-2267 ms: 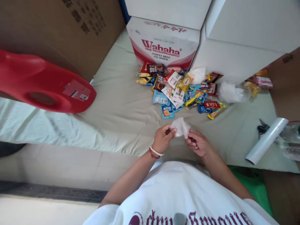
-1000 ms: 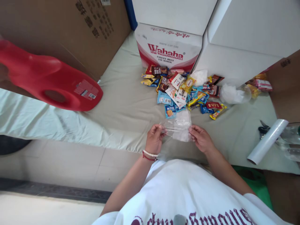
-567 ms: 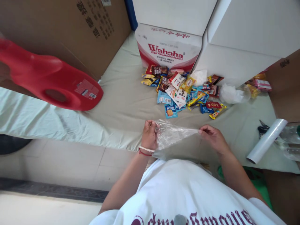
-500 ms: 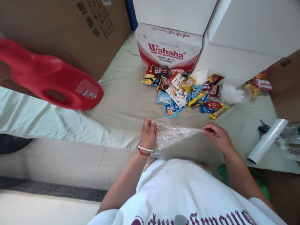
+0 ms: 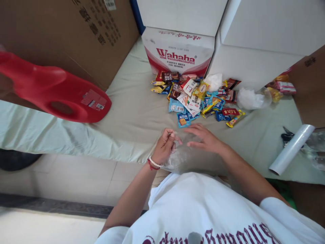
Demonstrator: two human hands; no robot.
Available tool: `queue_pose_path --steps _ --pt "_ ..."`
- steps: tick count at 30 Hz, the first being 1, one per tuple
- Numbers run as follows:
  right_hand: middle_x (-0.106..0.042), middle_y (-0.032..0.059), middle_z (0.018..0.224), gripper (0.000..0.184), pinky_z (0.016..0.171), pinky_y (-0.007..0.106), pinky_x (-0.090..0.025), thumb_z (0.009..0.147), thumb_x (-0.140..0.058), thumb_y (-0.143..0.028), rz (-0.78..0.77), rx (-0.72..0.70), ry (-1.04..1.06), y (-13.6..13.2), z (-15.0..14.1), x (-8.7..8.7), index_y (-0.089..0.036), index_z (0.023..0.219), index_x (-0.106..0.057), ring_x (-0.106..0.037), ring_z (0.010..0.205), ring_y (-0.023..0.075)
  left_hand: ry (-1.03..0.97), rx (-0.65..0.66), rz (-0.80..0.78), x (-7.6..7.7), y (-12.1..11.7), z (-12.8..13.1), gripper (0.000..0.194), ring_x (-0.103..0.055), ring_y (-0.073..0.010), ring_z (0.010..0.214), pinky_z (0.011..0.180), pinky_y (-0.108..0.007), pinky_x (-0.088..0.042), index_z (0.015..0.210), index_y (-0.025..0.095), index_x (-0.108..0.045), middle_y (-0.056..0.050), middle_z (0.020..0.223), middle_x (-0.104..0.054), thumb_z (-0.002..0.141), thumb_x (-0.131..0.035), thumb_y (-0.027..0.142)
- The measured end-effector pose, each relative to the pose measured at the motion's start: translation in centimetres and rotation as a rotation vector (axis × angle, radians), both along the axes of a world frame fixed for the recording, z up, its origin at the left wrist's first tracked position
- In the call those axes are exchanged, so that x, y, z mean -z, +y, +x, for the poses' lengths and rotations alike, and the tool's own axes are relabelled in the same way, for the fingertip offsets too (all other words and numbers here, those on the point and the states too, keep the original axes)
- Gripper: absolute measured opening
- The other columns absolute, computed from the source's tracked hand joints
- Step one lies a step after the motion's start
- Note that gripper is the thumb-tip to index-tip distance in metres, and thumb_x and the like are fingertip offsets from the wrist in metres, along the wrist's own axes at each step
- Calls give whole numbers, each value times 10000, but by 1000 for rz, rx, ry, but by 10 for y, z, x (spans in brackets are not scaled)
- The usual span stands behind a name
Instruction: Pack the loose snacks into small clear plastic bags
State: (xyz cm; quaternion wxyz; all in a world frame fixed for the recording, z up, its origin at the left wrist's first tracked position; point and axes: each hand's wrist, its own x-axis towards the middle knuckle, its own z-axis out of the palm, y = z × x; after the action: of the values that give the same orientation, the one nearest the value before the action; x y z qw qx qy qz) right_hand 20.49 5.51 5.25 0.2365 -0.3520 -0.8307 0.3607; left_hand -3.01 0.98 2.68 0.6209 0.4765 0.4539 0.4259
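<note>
My left hand (image 5: pixel 165 146), with a white and a red bracelet at the wrist, pinches a clear plastic bag (image 5: pixel 177 158) that hangs crumpled below it. To its right is my right hand (image 5: pixel 201 138), fingers spread apart and nothing held, close to the bag's upper edge. Just beyond both hands lies a pile of wrapped snacks (image 5: pixel 194 101) in blue, brown, yellow, white and red packets. A blue biscuit packet (image 5: pixel 183 119) is the nearest of these to my fingers.
A red jug (image 5: pixel 63 93) lies on its side at left by a brown carton (image 5: pixel 76 51). Behind the snacks stands a Wahaha box (image 5: pixel 177 56). At right are a roll of clear film (image 5: pixel 291 149), dark scissors (image 5: pixel 286 137) and a bunched clear bag (image 5: pixel 251 99).
My right hand has let go of the bag's stretched corner and moved left toward my left hand, its fingers now spread. The bag has gone slack beneath my left hand.
</note>
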Motion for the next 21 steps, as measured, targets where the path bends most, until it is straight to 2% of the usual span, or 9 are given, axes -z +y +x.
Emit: queue_pose_path --steps 2,4,7,9,10,13,15,18,21 --pt "-716 81 950 371 864 373 -524 992 -560 -528 -101 -61 37 6 -18 11 -198 1034 -723 -658 925 229 99 52 71 -2 6 -9 344 -427 -70 446 448 -214 -356 993 245 -454 33 786 -660 1010 -460 588" --pt "-644 15 741 337 683 291 -486 1012 -506 -471 -239 -5 42 7 -25 20 -193 938 -682 -618 693 167 275 -37 182 -4 15 -20 317 -493 -91 549 523 -228 -407 1007 229 -515 2 844 -658 991 -526 545" --pt "-514 -51 593 277 552 245 -405 995 -496 -450 -393 199 68 2 -27 27 -210 899 -596 -550 520 132 522 -422 340 -10 18 -33 356 -583 -146 795 686 -264 -475 1057 218 -579 -39 998 -634 868 -720 484" --pt "-459 -68 563 274 518 243 -383 986 -494 -470 -437 332 126 -4 -28 30 -225 878 -559 -515 466 126 568 -638 345 -15 7 -32 310 -568 -154 817 730 -271 -467 995 217 -599 -24 948 -615 860 -737 460" --pt "-456 -68 569 282 512 244 -383 981 -500 -488 -442 400 161 -8 -30 30 -231 880 -556 -509 462 126 549 -674 305 -17 -3 -28 271 -541 -145 757 705 -263 -447 915 215 -600 -4 848 -595 892 -704 465" --pt "-486 -52 609 324 520 254 -403 980 -514 -556 -415 581 262 -22 -36 25 -243 924 -573 -527 496 136 348 -490 74 -22 -34 -4 427 -436 -120 578 582 -248 -374 691 205 -561 27 604 -488 942 -626 545" --pt "-511 -39 624 351 536 262 -417 990 -505 -588 -385 630 304 -34 -41 19 -247 966 -582 -534 524 144 116 -340 -109 -22 -46 16 441 -508 -131 607 555 -247 -395 771 203 -623 1 697 -592 879 -673 628" --pt "-552 -21 645 361 560 268 -424 1000 -500 -593 -373 568 296 -50 -47 10 -245 995 -595 -531 557 148 -237 -261 -336 -16 -42 43 591 -635 -175 798 604 -258 -486 1093 219 -645 -51 990 -689 762 -760 695" --pt "-581 -12 675 339 579 265 -421 1003 -511 -566 -369 534 299 -57 -49 7 -241 980 -605 -530 591 146 -426 -301 -374 -7 -25 58 575 -602 -125 734 646 -234 -492 962 181 -637 -3 835 -656 675 -866 624"
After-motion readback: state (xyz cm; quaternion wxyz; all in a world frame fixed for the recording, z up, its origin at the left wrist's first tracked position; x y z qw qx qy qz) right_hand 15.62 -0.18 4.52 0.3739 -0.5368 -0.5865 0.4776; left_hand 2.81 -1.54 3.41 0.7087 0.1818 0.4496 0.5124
